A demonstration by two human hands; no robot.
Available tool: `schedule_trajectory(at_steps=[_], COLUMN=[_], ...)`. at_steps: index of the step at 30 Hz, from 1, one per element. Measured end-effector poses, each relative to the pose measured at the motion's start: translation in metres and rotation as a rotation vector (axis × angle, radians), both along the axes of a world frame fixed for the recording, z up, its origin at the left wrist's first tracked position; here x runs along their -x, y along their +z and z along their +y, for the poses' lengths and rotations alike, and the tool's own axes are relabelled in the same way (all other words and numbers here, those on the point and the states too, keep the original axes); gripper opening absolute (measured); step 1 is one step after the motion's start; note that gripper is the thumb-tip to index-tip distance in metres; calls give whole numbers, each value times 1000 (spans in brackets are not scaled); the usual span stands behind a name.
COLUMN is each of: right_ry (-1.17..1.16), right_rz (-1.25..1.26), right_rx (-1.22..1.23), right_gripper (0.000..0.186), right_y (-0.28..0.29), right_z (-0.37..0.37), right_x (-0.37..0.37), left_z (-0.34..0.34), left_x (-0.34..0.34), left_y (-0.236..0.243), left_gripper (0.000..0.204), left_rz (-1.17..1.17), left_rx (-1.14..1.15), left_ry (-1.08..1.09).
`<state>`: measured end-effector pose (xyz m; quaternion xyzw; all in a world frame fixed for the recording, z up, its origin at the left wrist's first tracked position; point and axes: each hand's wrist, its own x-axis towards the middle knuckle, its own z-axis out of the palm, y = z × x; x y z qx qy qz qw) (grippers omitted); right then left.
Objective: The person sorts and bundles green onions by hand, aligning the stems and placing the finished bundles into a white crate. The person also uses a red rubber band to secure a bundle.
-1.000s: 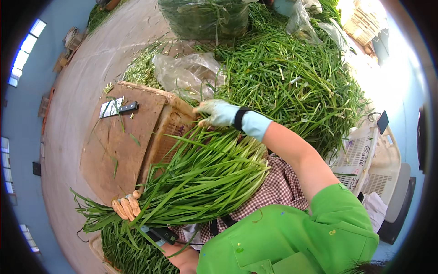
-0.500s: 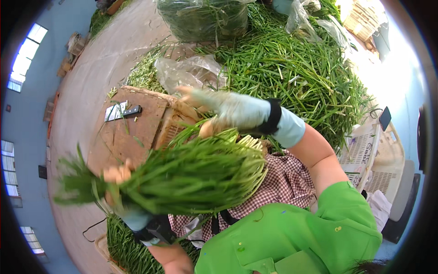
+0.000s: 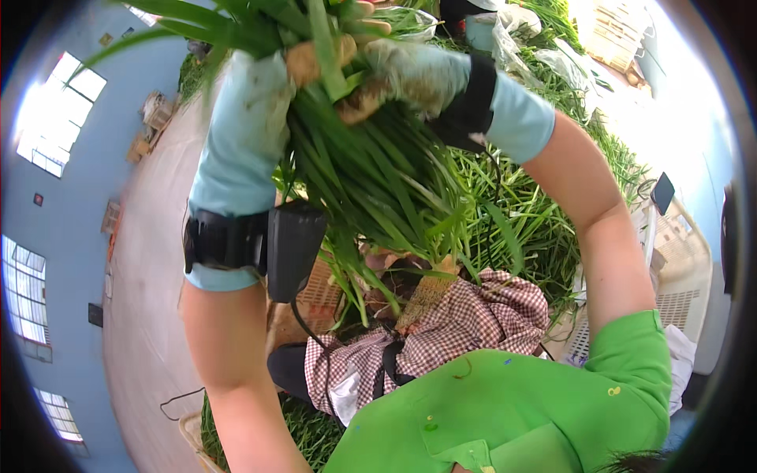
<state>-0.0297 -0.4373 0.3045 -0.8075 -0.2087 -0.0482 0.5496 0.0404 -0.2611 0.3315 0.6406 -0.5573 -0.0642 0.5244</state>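
A thick bunch of garlic chives (image 3: 378, 173) is raised in front of me, leaf tips fanning up and left, cut pale ends hanging down. My left hand (image 3: 315, 61) is closed around its leaves near the top of the view. Close beside it, my right hand (image 3: 367, 94) also grips the bunch, fingers wrapped on the leaves. Soiled light-blue sleeves cover both forearms, with black straps at the wrists. Leaves partly hide the fingers of both hands. Some loose leaves droop below the bunch over a crate (image 3: 303, 296).
A large heap of chives (image 3: 544, 229) spreads to the right, with clear plastic bags (image 3: 512, 39) behind. White plastic baskets (image 3: 682, 276) stand far right. More chives (image 3: 252, 433) lie in a container at lower left. A checked cloth (image 3: 441, 331) covers my lap.
The bunch has swung from lying sideways at left to hanging upright, higher and farther away. My right hand, previously above it, now grips it beside my left. The arms hide the board and cleaver.
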Motion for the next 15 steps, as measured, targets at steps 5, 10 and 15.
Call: schedule_trajectory(at_steps=[5,10,15], right_ry=[138,-76,-634], right_rz=[-80,-237,3], right_rx=[-114,-569,-762], right_gripper=[43,37,44], right_y=[18,-45,-189], right_z=[-94,-236,-220], right_x=[-17,8,96], left_z=[-9,62,164], left_x=[-3,-5,49], left_y=[41,30,-128], left_gripper=[24,31,37], left_rz=[-772,265,203], left_rx=[191,466,463], left_ry=[309,425,1215])
